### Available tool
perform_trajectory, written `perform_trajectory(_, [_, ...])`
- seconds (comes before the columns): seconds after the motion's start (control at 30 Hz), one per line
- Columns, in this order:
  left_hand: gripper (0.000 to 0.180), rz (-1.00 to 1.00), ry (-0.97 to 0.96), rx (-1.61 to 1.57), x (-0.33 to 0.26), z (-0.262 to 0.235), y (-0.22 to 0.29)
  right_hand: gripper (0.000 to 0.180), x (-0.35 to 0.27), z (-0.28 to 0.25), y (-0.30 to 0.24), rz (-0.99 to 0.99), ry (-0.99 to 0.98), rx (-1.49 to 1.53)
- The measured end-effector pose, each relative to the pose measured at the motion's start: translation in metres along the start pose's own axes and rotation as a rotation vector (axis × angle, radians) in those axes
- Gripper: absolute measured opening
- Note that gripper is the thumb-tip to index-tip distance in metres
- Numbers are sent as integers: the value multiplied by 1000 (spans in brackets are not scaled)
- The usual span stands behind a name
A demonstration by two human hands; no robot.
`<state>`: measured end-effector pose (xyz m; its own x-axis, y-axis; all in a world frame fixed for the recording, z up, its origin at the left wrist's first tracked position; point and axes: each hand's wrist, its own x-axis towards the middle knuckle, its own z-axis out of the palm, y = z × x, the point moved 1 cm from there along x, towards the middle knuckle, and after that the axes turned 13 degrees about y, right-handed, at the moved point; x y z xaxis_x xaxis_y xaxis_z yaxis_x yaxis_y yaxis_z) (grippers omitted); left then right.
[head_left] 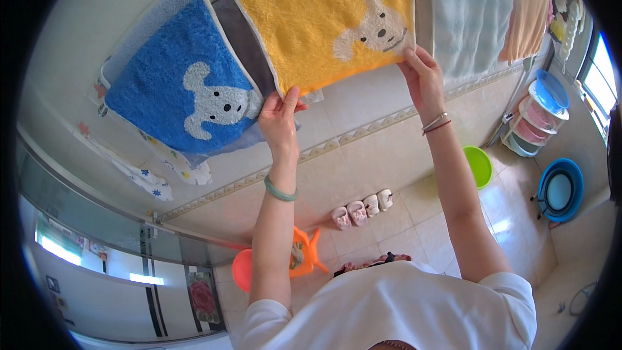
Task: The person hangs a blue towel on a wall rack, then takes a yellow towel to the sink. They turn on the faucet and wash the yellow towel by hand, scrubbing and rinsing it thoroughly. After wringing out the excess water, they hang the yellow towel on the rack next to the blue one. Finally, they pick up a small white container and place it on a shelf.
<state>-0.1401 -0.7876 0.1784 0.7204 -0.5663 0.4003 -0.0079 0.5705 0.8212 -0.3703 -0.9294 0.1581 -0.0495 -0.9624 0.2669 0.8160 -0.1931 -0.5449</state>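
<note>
Fingers of left hand (280, 117) pinch yellow towel (324, 16) | right hand (422, 78) fingers pinch its other corner

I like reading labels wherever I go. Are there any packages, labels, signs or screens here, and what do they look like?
None that I can make out. The nearest thing is the pale dog picture on the yellow towel and a like one on the blue towel.

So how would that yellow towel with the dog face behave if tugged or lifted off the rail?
The yellow towel is probably floppy: it drapes flat. Likely light, since the left hand and right hand pinch only its hem. Its fuzzy pile suggests little slipping.
</note>
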Motion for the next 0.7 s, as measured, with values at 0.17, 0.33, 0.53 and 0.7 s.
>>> perform_trajectory(0.17, [20, -42, 14, -79, 0, -5, -6, 24, 3, -3, 5, -89, 78, -4])
perform_trajectory(0.33, [39, 127, -67, 48, -11, 1, 6, 41, 0, 1, -7, -164, -42, -218])
perform_trajectory(0.53, [47, 375, -4, 82, -6, 32, 32, 52, 22, 52, -38, -483, 34, -612])
perform_trajectory(0.7, [40, 553, 100, 228, 19, 67, 62, 49, 45, 79, -45, -766, 104, -883])
